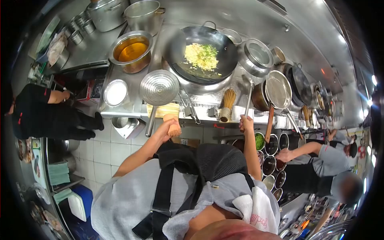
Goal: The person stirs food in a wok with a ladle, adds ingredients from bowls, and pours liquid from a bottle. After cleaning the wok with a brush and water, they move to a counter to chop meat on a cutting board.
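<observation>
My left hand (171, 127) is closed at the counter's front edge, around or against a tan rounded thing whose kind I cannot make out. Just left of it projects the handle of a large perforated skimmer (159, 87). A yellow striped cloth (173, 109) lies behind the hand. My right hand (247, 123) grips the long metal handle of a ladle (249, 98), which points up toward a steel pot (256, 71). Ahead, a black wok (182, 44) sits on the burner, holding a chopped yellow and green food mix (201, 56). Neither hand touches the wok.
A pot of amber liquid (133, 52) stands left of the wok. To the right are a bamboo brush (228, 105), a mesh strainer (279, 90) and several containers of seasonings (269, 164). One co-worker (320, 160) reaches in from the right; another (52, 112) stands left.
</observation>
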### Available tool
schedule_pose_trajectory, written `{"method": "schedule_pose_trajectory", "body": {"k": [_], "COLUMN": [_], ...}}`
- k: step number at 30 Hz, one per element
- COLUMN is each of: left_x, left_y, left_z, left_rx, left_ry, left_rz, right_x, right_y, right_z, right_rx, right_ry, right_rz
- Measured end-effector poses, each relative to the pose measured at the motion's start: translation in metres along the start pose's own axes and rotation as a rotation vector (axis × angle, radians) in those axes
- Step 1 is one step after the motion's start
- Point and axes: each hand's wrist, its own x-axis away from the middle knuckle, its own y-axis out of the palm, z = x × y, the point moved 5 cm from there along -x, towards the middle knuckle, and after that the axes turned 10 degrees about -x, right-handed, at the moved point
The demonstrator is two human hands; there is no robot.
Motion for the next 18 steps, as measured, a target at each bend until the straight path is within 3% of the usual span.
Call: {"method": "schedule_pose_trajectory", "body": {"k": [3, 6, 7, 9, 11, 13, 15, 17, 18], "left_x": [-0.026, -0.044, -0.056, -0.086, -0.119, -0.137, -0.152, -0.194, -0.206], "left_y": [0.008, 0.052, 0.065, 0.088, 0.105, 0.126, 0.147, 0.14, 0.134], "left_z": [0.026, 0.063, 0.074, 0.095, 0.11, 0.124, 0.133, 0.123, 0.108], "left_rx": [0.138, 0.189, 0.184, 0.178, 0.161, 0.096, 0.154, 0.176, 0.171], "left_ry": [-0.065, -0.124, -0.106, -0.081, -0.066, -0.058, -0.066, -0.036, -0.036], "left_rz": [-0.101, -0.05, -0.116, -0.181, -0.211, -0.176, -0.006, 0.011, 0.015], "right_x": [0.055, 0.11, 0.12, 0.12, 0.121, 0.13, 0.134, 0.132, 0.132], "right_y": [0.045, 0.073, 0.077, 0.065, 0.061, 0.068, 0.077, 0.077, 0.075], "right_z": [-0.031, -0.053, -0.055, -0.055, -0.062, -0.082, -0.094, -0.107, -0.112], "right_rx": [-0.159, -0.168, -0.201, -0.128, -0.002, 0.043, 0.187, 0.285, 0.384], "right_ry": [-0.145, -0.122, -0.107, -0.118, -0.168, -0.13, -0.131, -0.139, -0.15], "right_rz": [-0.075, -0.151, -0.207, -0.198, -0.318, -0.357, -0.421, -0.421, -0.528]}}
